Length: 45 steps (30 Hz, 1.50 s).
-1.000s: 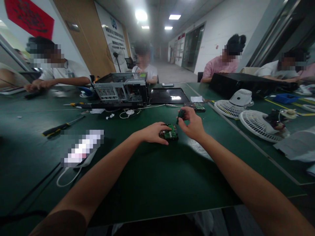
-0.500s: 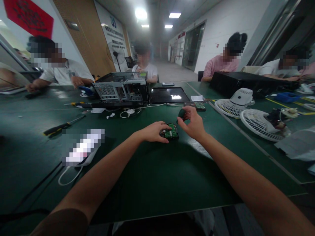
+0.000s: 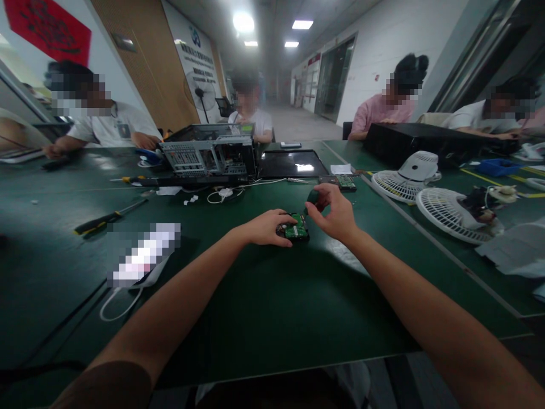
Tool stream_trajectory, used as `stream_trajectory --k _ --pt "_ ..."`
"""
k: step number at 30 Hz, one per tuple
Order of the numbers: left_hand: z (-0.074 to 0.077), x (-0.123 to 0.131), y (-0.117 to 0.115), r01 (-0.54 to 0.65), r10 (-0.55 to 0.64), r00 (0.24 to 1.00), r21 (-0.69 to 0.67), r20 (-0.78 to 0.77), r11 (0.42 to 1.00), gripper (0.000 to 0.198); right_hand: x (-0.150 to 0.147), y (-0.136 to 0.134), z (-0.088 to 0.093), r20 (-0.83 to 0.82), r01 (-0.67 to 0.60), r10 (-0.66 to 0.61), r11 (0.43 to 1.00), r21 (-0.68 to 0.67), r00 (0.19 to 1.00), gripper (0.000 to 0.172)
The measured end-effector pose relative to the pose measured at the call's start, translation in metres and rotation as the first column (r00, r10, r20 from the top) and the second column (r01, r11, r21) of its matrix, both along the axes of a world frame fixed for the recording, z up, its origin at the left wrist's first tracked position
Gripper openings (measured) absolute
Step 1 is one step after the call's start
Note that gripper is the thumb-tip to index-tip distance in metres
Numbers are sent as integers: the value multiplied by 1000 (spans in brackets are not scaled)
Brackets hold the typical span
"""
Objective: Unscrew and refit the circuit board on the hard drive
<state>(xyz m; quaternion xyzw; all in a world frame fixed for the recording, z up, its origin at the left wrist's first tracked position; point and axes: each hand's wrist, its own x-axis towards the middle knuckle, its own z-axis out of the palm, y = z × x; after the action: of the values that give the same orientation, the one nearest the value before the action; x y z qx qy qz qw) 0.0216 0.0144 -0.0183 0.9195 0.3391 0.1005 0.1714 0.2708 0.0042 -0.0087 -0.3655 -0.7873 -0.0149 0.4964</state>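
A hard drive [image 3: 297, 229] lies on the green table with its green circuit board facing up. My left hand [image 3: 269, 227] grips it from the left, the thumb along the near edge and the fingers over the far side and top. In my right hand [image 3: 334, 211] is a small screwdriver [image 3: 312, 199] with a dark green handle, pinched between thumb and fingers. It stands nearly upright at the drive's far right corner; I cannot make out whether its tip touches a screw.
Beyond my hands are an opened computer case [image 3: 208, 156], a dark flat panel [image 3: 293, 164] and another circuit-board unit [image 3: 346, 183]. Fan parts [image 3: 447, 213] lie right. To the left are a long screwdriver [image 3: 100, 222] and a lit phone [image 3: 147, 253]. Several people sit around the table.
The screwdriver handle has turned slightly and tipped a little in my right fingers. My left hand and the hard drive stay in place.
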Motion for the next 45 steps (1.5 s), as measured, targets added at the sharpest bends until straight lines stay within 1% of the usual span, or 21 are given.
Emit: stream_trajectory --k 7,11,15,18,22,24,30,38,42,45 --pt "-2 0 0 -6 6 1000 4 4 1000 79 -1 0 0 9 -4 4 999 41 1000 37" --pt "-2 0 0 -8 8 1000 9 1 1000 80 2 4 -3 21 52 -54 997 55 998 38" --pt "-3 0 2 -11 11 1000 4 -4 1000 80 4 6 -4 0 103 -103 991 80 995 38" --pt "-4 -1 3 -11 11 1000 6 -3 1000 80 2 5 -4 -17 70 -69 995 69 997 39" --pt "-5 -1 3 -7 7 1000 5 7 1000 80 -1 2 -3 -53 -9 9 1000 9 999 36" --pt "-5 -1 3 -6 6 1000 5 8 1000 80 -3 1 -2 -87 -23 22 1000 -5 996 36" --pt "-3 -1 2 -12 12 1000 -4 0 1000 80 -4 2 -5 -112 41 -40 999 0 993 40" --pt "-4 0 2 -6 6 1000 -1 3 1000 81 -3 3 -6 -80 23 -22 1000 8 997 40" --pt "-4 0 2 -6 6 1000 7 7 1000 80 -3 5 -6 -102 40 -41 999 -6 994 40" --pt "-3 -1 2 -3 3 1000 2 0 1000 80 -2 6 -6 -96 69 -68 998 11 993 37"
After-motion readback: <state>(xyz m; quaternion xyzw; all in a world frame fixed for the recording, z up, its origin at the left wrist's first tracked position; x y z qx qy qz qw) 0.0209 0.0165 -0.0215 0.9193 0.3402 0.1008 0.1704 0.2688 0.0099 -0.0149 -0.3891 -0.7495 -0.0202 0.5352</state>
